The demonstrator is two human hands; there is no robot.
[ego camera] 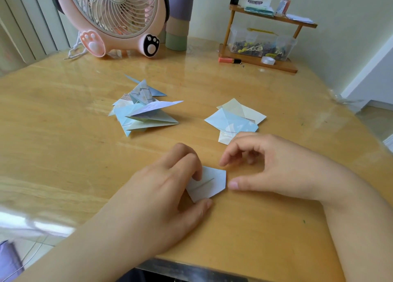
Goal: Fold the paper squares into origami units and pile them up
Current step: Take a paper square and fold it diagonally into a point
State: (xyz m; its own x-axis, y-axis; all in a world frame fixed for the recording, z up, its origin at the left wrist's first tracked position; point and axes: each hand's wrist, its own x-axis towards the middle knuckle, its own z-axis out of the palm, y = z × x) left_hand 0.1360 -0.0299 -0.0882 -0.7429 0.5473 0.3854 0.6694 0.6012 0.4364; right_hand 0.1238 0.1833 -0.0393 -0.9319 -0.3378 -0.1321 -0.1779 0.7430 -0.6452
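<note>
Mid-fold: left hand [170, 184] pins the half-folded paper [209, 184] to the counter [63, 133], grip closed on it. Right hand [261, 164] hovers beside it, loose and empty. Next probably creasing, then onto the pile [144, 109].

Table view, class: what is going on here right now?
A person is folding a small pale paper piece on the wooden table. The left hand pins it down; the right hand hovers beside it. A pile of finished units lies behind, unfolded squares to its right.
</note>
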